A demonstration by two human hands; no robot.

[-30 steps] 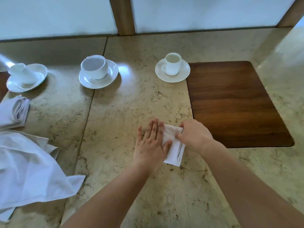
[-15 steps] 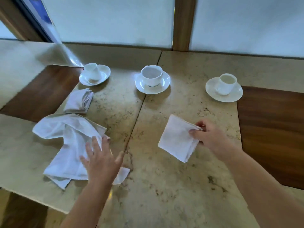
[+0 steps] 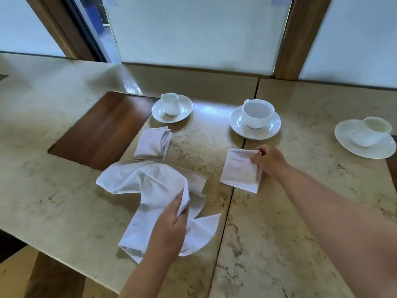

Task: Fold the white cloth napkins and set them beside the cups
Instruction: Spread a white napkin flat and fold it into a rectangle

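Folded napkin [image 3: 239,169] in right hand [image 3: 269,161]

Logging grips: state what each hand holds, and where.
Left hand grips the unfolded napkin at a bunched middle fold. Right hand pinches the folded napkin at its far right corner.

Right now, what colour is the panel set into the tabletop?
Dark brown wood grain, on the inset panel, seen in the head view.
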